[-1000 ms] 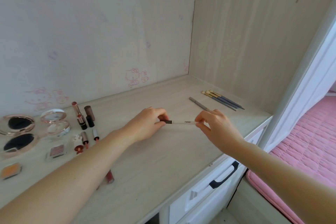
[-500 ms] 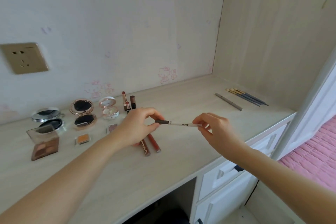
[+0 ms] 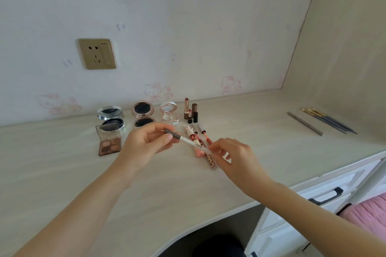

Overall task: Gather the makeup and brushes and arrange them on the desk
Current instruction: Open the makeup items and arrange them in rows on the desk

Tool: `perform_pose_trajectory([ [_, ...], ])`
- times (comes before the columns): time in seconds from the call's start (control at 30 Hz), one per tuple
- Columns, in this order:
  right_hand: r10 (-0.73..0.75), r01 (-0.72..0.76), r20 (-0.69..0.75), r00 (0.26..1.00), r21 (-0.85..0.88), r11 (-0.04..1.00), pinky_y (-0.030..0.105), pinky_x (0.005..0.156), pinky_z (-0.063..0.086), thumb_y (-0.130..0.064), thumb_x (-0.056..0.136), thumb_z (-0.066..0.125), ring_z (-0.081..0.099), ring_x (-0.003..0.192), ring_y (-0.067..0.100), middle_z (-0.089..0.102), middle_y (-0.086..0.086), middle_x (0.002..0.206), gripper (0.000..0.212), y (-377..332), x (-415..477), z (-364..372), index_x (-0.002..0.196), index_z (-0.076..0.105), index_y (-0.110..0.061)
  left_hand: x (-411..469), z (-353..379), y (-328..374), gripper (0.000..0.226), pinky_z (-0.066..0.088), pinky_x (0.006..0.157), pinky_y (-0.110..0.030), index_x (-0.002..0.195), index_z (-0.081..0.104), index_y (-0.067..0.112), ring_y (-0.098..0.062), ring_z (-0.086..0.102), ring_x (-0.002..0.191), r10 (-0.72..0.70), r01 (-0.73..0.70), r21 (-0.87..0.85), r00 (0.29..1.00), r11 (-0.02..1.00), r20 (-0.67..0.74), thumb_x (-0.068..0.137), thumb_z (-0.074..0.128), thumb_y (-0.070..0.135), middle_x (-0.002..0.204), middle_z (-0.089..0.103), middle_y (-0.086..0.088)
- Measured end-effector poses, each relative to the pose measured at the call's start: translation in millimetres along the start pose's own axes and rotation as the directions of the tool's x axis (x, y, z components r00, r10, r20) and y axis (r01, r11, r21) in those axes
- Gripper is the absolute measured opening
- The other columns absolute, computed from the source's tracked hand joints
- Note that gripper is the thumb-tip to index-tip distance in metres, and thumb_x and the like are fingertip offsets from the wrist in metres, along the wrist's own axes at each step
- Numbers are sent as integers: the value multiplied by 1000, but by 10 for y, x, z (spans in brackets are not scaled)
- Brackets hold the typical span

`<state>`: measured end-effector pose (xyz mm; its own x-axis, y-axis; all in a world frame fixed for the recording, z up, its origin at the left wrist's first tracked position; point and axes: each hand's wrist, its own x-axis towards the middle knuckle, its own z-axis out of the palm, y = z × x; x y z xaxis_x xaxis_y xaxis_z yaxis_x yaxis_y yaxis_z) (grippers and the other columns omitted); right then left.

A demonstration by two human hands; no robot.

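Observation:
A white makeup pencil (image 3: pixel 191 142) with a dark cap is held over the desk (image 3: pixel 261 152) between both hands. My left hand (image 3: pixel 144 144) pinches its dark end, and my right hand (image 3: pixel 231 156) pinches the white end. Beneath the pencil lie several lip-gloss tubes (image 3: pixel 210 159). Behind them stand lipsticks (image 3: pixel 190 111), three round compacts (image 3: pixel 143 113) and an open eyeshadow palette (image 3: pixel 109 142). At the far right lie a grey pencil (image 3: pixel 305 123) and a few brushes (image 3: pixel 329 120).
A gold wall socket (image 3: pixel 97 53) sits on the back wall. A side panel closes off the desk's right end. White drawers with a dark handle (image 3: pixel 325 196) are below the desk's front right edge, and a pink bed (image 3: pixel 367 215) lies beyond.
The view has swung left, bringing the compacts, palette and socket into sight. Both hands carried the pencil left to above the lip-gloss tubes, and it now tilts down to the right.

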<state>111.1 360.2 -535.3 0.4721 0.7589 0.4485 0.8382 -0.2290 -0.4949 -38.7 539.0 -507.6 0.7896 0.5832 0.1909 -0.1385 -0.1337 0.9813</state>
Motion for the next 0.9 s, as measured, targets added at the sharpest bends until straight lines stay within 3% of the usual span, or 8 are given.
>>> perform_pose_trajectory([
  [0.13, 66, -68, 22, 998, 107, 992, 7, 67, 39, -17, 88, 65, 52, 75, -3, 57, -15, 79, 9, -271, 66, 254, 96, 67, -20, -94, -136, 3, 14, 56, 89, -36, 102, 65, 1, -30, 69, 99, -22, -6, -190, 989, 982, -144, 91, 55, -1, 100, 70, -21],
  [0.27, 180, -195, 85, 980, 232, 953, 11, 71, 48, -22, 87, 67, 58, 83, 0, 62, -13, 90, 11, -546, 151, 506, 93, 62, -30, -163, -249, -31, 15, 55, 90, -39, 102, 66, -1, -35, 67, 101, -9, -37, -200, 975, 979, -220, 90, 59, -2, 106, 66, -26],
  [0.43, 202, -246, 158, 967, 351, 903, 18, 76, 51, -21, 85, 70, 62, 81, 3, 66, -12, 82, 9, -771, 194, 724, 93, 66, -21, -247, -346, -78, 18, 57, 86, -37, 106, 64, -2, -32, 71, 93, -31, -22, -218, 971, 976, -236, 89, 59, -4, 99, 71, -19],
  [0.6, 192, -250, 193, 962, 350, 903, 8, 66, 44, -22, 84, 70, 62, 79, -1, 69, -11, 81, 8, -820, 212, 807, 91, 66, -21, -278, -365, -164, 17, 58, 82, -35, 104, 64, 0, -32, 71, 90, -29, -17, -185, 969, 983, -245, 88, 60, -2, 98, 72, -17],
  [0.77, 150, -222, 240, 959, 310, 924, 7, 68, 43, -21, 86, 66, 60, 82, -3, 69, -12, 83, 6, -816, 218, 816, 91, 68, -21, -277, -387, -200, 17, 58, 81, -39, 102, 68, 4, -30, 71, 88, -19, -14, -124, 967, 992, -255, 86, 63, -1, 97, 73, -15],
  [0.9, 158, -242, 264, 952, 329, 913, 6, 65, 41, -19, 88, 62, 61, 81, -2, 72, -11, 82, 6, -798, 260, 809, 89, 67, -22, -242, -415, -264, 13, 57, 80, -34, 95, 72, 13, -22, 70, 79, 81, -41, 149, 957, 988, -278, 85, 68, 6, 85, 73, -4],
])
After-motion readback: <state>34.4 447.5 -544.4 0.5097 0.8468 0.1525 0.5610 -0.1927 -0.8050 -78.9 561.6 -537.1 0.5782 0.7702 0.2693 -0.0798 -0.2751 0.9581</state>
